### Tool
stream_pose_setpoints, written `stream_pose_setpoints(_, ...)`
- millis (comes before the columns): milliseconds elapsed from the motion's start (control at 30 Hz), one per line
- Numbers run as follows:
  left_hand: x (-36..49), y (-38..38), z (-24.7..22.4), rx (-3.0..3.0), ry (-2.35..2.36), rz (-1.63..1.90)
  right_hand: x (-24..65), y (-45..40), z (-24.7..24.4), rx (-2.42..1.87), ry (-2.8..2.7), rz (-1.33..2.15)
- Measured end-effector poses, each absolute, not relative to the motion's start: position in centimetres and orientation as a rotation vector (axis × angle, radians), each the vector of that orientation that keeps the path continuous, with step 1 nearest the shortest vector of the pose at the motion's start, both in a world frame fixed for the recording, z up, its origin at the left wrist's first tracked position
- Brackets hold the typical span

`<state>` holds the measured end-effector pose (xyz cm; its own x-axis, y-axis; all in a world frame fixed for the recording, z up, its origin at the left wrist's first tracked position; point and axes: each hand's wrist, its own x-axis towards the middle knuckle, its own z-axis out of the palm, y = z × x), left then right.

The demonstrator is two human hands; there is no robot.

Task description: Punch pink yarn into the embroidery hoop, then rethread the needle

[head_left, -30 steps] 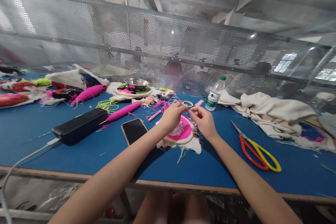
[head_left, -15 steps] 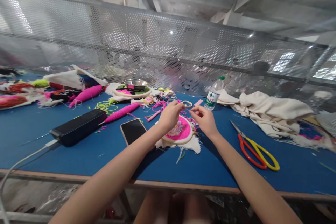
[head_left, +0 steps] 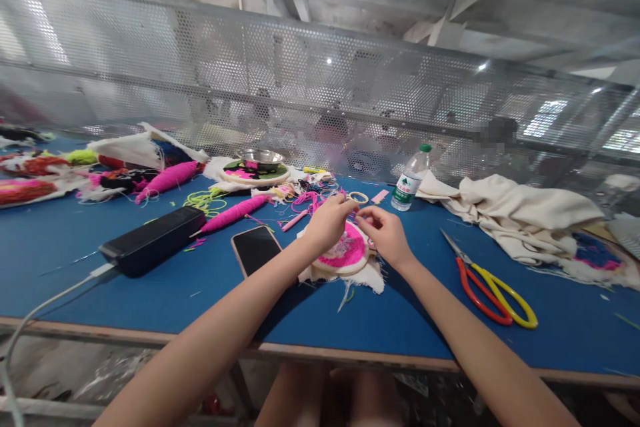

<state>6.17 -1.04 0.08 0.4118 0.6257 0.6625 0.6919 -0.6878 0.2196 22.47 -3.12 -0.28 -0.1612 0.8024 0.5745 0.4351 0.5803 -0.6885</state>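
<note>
On the blue table an embroidery hoop (head_left: 345, 268) holds white cloth with a bright pink stitched patch (head_left: 354, 252) and a paler tuft in its middle. My left hand (head_left: 330, 221) is above the hoop's far left side, its fingers closed in a pinch. Just to the right, my right hand (head_left: 384, 230) is also pinched, its fingertips almost meeting those of the left. Whatever lies between the fingertips is too small to make out. Pink yarn (head_left: 307, 200) lies loosely behind the hands, near a pink pen-like tool (head_left: 295, 221) and a small wooden ring (head_left: 357, 198).
Left of the hoop lie a phone (head_left: 256, 250), a black power bank (head_left: 153, 240) with a white cable and a pink yarn bundle (head_left: 235, 213). Scissors (head_left: 493, 287), a water bottle (head_left: 409, 180) and cream cloth (head_left: 520, 210) are to the right. A perforated metal screen (head_left: 300, 93) stands behind.
My right hand has moved slightly left and closer to my left hand, narrowing the gap between the fingertips. The objects on the table look unmoved; the view has shifted a little.
</note>
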Motion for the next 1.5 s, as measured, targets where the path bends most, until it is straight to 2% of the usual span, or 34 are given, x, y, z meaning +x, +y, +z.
stream_pose_setpoints(233,6.3,-1.3,0.2,-2.566,-1.235,-1.125,23.7,-1.6,0.0,-1.069,-1.637,0.448)
stream_pose_setpoints(767,6.5,-1.1,-0.1,-2.539,-1.181,-1.140,22.5,-2.5,-0.6,-1.012,-1.786,0.470)
stream_pose_setpoints(1133,6.4,-1.2,0.1,-2.570,-1.176,-1.044,23.2,-2.1,-0.1,-1.010,-1.679,0.482)
stream_pose_setpoints(1500,6.3,-1.2,0.2,-2.520,-1.227,-1.137,23.8,-1.1,-0.4,-1.038,-1.670,0.486)
